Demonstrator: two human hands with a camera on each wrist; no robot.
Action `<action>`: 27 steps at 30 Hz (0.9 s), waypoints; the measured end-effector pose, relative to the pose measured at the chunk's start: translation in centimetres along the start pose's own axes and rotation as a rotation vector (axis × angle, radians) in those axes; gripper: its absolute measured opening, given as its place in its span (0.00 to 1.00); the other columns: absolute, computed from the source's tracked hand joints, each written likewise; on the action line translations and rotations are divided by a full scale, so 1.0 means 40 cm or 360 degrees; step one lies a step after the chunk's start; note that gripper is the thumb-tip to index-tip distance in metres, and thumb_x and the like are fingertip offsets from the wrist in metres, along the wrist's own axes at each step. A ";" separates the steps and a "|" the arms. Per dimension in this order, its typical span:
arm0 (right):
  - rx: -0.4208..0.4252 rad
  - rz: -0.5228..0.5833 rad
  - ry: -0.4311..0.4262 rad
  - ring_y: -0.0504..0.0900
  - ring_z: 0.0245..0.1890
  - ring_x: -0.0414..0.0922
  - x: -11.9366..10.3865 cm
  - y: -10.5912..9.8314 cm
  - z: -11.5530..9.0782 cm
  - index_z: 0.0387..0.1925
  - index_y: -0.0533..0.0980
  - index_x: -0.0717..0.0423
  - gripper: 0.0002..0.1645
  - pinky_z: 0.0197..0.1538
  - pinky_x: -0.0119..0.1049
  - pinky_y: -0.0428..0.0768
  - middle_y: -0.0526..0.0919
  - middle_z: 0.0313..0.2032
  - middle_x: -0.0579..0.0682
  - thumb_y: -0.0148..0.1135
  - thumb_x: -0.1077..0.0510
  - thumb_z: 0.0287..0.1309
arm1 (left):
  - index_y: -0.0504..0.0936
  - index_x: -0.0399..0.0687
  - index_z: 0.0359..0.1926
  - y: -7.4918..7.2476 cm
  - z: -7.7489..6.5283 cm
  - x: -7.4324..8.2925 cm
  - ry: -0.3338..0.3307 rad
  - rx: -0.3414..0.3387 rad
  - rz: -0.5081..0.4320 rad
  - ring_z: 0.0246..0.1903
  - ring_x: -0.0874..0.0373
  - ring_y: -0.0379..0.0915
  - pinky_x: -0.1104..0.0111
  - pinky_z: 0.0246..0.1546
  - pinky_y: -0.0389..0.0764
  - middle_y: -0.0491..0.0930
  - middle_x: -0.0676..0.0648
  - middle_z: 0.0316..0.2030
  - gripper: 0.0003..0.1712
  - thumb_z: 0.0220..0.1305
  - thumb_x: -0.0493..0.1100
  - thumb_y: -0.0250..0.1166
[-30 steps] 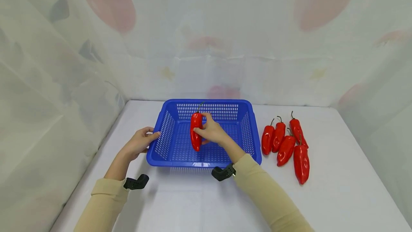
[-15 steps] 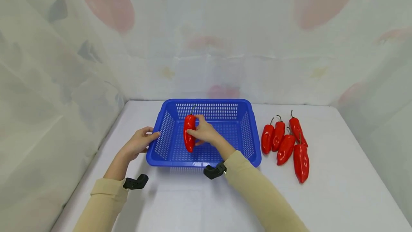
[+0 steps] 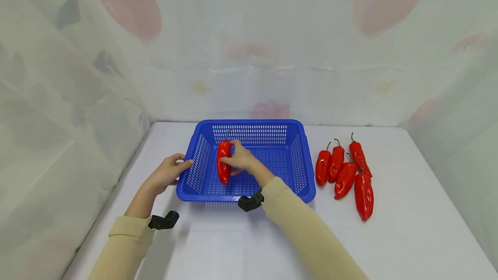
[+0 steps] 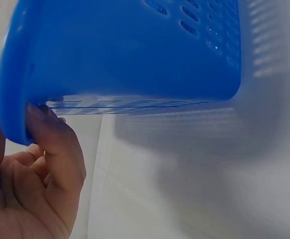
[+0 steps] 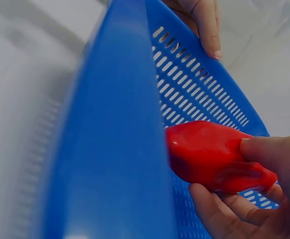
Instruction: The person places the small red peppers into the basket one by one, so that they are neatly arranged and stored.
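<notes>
A blue plastic basket [image 3: 268, 198] with slotted walls stands on the white table. My left hand [image 3: 168, 171] pinches its left rim, thumb on top and fingers curled beneath, as the left wrist view shows. Inside the basket, toward its left side, my right hand [image 3: 242, 159] grips a red chili pepper [image 3: 223, 162] between thumb and fingers, its green stem pointing to the back. In the right wrist view the pepper [image 5: 210, 154] is partly hidden by the basket's near wall. Whether it touches the basket floor I cannot tell.
Several red peppers [image 3: 345, 180] lie grouped on the white table [image 3: 412, 211] to the right of the basket. A pale patterned curtain [image 3: 249, 81] closes off the back and the sides. Each wrist carries a small black camera [image 3: 163, 220].
My right hand has moved left inside the basket, carrying the pepper toward the left wall and slightly nearer to me. The left hand keeps its hold on the rim.
</notes>
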State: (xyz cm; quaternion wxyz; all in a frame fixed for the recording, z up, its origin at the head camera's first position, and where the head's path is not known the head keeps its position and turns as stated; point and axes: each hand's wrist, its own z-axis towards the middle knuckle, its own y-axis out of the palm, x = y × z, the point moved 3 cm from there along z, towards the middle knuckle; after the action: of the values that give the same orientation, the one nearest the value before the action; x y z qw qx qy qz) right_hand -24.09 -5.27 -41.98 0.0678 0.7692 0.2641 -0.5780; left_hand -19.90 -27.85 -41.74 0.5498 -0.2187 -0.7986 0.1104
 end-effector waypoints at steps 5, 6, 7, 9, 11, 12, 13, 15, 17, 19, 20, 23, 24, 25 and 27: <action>-0.0026 0.0004 0.0043 0.80 0.40 0.56 0.004 0.005 0.012 0.65 0.50 0.50 0.39 0.40 0.53 0.81 0.68 0.55 0.64 0.60 0.60 0.58 | 0.61 0.37 0.56 0.002 -0.002 0.006 0.0007 -0.0012 -0.0005 0.34 0.51 0.79 0.59 0.35 0.83 0.78 0.34 0.41 0.29 0.65 0.54 0.55; -0.0031 0.0005 0.0049 0.80 0.40 0.56 0.004 0.006 0.013 0.65 0.50 0.50 0.39 0.41 0.53 0.81 0.68 0.56 0.65 0.59 0.60 0.58 | 0.61 0.36 0.56 0.002 -0.002 0.007 0.0008 -0.0014 -0.0008 0.34 0.51 0.79 0.59 0.35 0.83 0.78 0.34 0.41 0.29 0.65 0.54 0.55; -0.0037 0.0008 0.0053 0.80 0.39 0.56 0.005 0.006 0.014 0.65 0.50 0.51 0.39 0.41 0.53 0.80 0.68 0.56 0.65 0.59 0.60 0.58 | 0.61 0.36 0.55 0.002 -0.003 0.008 0.0009 -0.0019 -0.0008 0.34 0.51 0.79 0.59 0.34 0.83 0.78 0.33 0.41 0.29 0.65 0.54 0.55; -0.0049 0.0000 0.0054 0.80 0.39 0.56 0.005 0.006 0.017 0.65 0.49 0.51 0.39 0.41 0.53 0.80 0.67 0.55 0.65 0.59 0.60 0.58 | 0.61 0.36 0.55 0.002 -0.004 0.010 0.0010 -0.0022 -0.0007 0.34 0.50 0.79 0.59 0.34 0.83 0.78 0.32 0.42 0.28 0.66 0.53 0.55; -0.0055 -0.0005 0.0057 0.80 0.37 0.55 0.004 0.007 0.020 0.66 0.49 0.53 0.40 0.42 0.53 0.80 0.67 0.55 0.66 0.59 0.61 0.58 | 0.61 0.36 0.55 0.001 -0.005 0.010 0.0007 -0.0022 -0.0007 0.34 0.50 0.79 0.59 0.34 0.83 0.77 0.32 0.43 0.28 0.66 0.53 0.55; -0.0059 -0.0007 0.0059 0.80 0.36 0.55 0.003 0.008 0.021 0.66 0.49 0.53 0.40 0.42 0.53 0.80 0.67 0.55 0.66 0.60 0.61 0.57 | 0.61 0.36 0.55 0.000 -0.005 0.010 0.0009 -0.0026 -0.0004 0.34 0.50 0.79 0.59 0.34 0.83 0.77 0.32 0.43 0.29 0.66 0.53 0.55; -0.0066 -0.0010 0.0062 0.81 0.36 0.55 0.002 0.009 0.024 0.66 0.49 0.53 0.40 0.42 0.52 0.80 0.68 0.55 0.66 0.60 0.61 0.57 | 0.61 0.36 0.55 0.000 -0.005 0.009 0.0006 -0.0025 -0.0003 0.34 0.50 0.79 0.59 0.34 0.83 0.77 0.32 0.43 0.29 0.65 0.54 0.55; -0.0089 -0.0019 0.0078 0.81 0.35 0.55 0.001 0.015 0.029 0.65 0.49 0.54 0.41 0.42 0.52 0.80 0.67 0.55 0.65 0.60 0.61 0.57 | 0.61 0.37 0.55 -0.002 -0.005 0.007 -0.0005 -0.0021 -0.0002 0.34 0.51 0.79 0.58 0.34 0.83 0.78 0.33 0.43 0.29 0.65 0.54 0.55; -0.0121 -0.0022 0.0096 0.82 0.35 0.55 0.001 0.021 0.036 0.65 0.49 0.54 0.40 0.42 0.52 0.80 0.67 0.55 0.65 0.61 0.61 0.57 | 0.61 0.37 0.56 -0.005 -0.005 0.003 -0.0011 -0.0021 0.0013 0.34 0.52 0.79 0.58 0.35 0.83 0.78 0.34 0.43 0.29 0.65 0.54 0.55; -0.0152 -0.0030 0.0119 0.82 0.36 0.55 0.000 0.028 0.043 0.64 0.50 0.54 0.40 0.42 0.51 0.81 0.67 0.55 0.64 0.61 0.61 0.57 | 0.61 0.37 0.56 -0.007 -0.004 -0.001 -0.0020 -0.0009 0.0021 0.34 0.52 0.80 0.58 0.35 0.83 0.78 0.34 0.43 0.29 0.65 0.54 0.55; -0.0162 -0.0036 0.0130 0.82 0.36 0.55 0.000 0.031 0.046 0.64 0.50 0.54 0.40 0.42 0.50 0.81 0.68 0.55 0.64 0.61 0.60 0.56 | 0.61 0.37 0.56 -0.008 -0.004 -0.002 -0.0021 -0.0007 0.0025 0.34 0.52 0.80 0.57 0.35 0.83 0.78 0.34 0.43 0.29 0.65 0.54 0.55; -0.0175 -0.0035 0.0161 0.82 0.36 0.56 0.000 0.035 0.053 0.63 0.51 0.54 0.39 0.41 0.50 0.81 0.68 0.54 0.65 0.62 0.61 0.56 | 0.61 0.37 0.56 -0.006 -0.002 -0.001 -0.0011 -0.0008 0.0039 0.33 0.51 0.80 0.57 0.35 0.83 0.78 0.34 0.42 0.28 0.65 0.53 0.55; -0.0178 -0.0035 0.0174 0.82 0.36 0.57 0.000 0.036 0.054 0.63 0.51 0.54 0.39 0.41 0.50 0.81 0.68 0.54 0.65 0.62 0.61 0.56 | 0.61 0.37 0.56 -0.005 -0.001 0.000 -0.0010 -0.0007 0.0038 0.33 0.51 0.79 0.57 0.35 0.83 0.78 0.34 0.42 0.28 0.66 0.53 0.55; -0.0185 -0.0034 0.0185 0.82 0.37 0.57 0.000 0.037 0.056 0.62 0.51 0.54 0.39 0.41 0.51 0.81 0.68 0.54 0.65 0.62 0.61 0.55 | 0.62 0.37 0.56 -0.005 -0.001 0.001 -0.0010 -0.0007 0.0041 0.34 0.51 0.79 0.57 0.35 0.83 0.78 0.34 0.42 0.28 0.66 0.53 0.55; -0.0200 -0.0038 0.0209 0.82 0.38 0.58 0.001 0.041 0.058 0.61 0.51 0.55 0.39 0.41 0.51 0.81 0.68 0.54 0.65 0.63 0.61 0.54 | 0.62 0.37 0.55 -0.003 0.000 0.003 -0.0011 -0.0009 0.0045 0.34 0.50 0.79 0.57 0.35 0.83 0.78 0.34 0.43 0.27 0.66 0.52 0.54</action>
State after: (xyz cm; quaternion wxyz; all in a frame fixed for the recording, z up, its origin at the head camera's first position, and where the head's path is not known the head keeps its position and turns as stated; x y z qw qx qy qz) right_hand -25.28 -7.61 -43.08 0.0915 0.7964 0.3129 -0.5094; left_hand -19.97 -27.90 -41.58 0.5446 -0.2313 -0.7977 0.1167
